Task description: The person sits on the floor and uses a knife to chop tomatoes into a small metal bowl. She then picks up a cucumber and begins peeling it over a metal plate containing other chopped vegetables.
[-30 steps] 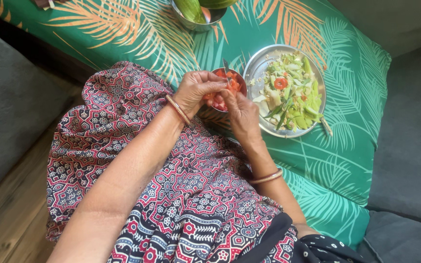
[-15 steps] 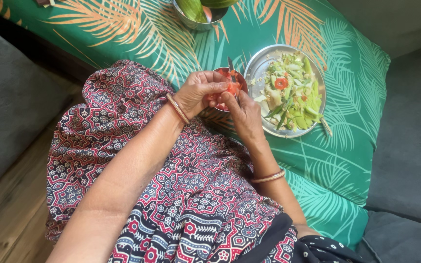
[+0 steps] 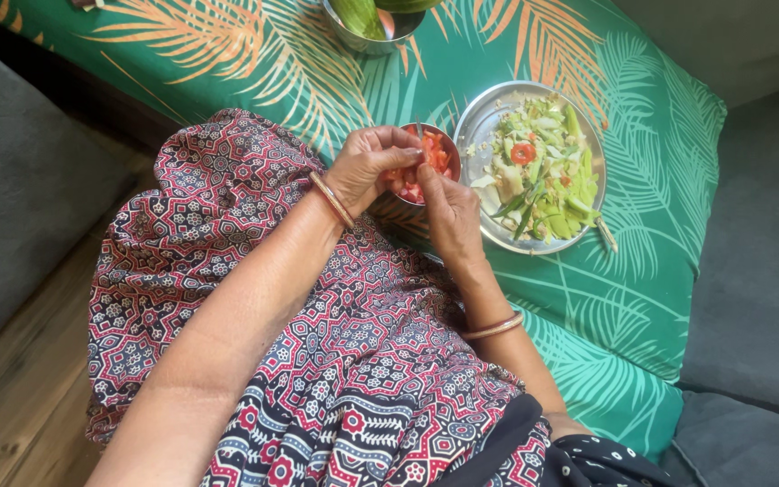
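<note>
My left hand [image 3: 367, 167] pinches a piece of red tomato [image 3: 400, 177] over a small steel bowl [image 3: 451, 150] that holds chopped tomato pieces. My right hand [image 3: 448, 212] is closed on a small knife [image 3: 419, 132], whose blade tip shows above my fingers at the tomato. Both hands meet just above the bowl, which sits on a green leaf-patterned cloth [image 3: 642, 298]. A bangle circles each wrist. My patterned dress covers my lap below.
A round steel plate [image 3: 482, 122] with green vegetable peels and scraps lies right of the bowl. Another steel bowl [image 3: 367, 41] with green vegetables stands at the top edge. Grey cushions [image 3: 759, 271] lie on the right, and a wooden floor [image 3: 11, 397] on the left.
The knife blade has dropped lower between my hands, with less of it showing than half a second ago. My hands stay over the bowl with small cutting shifts.
</note>
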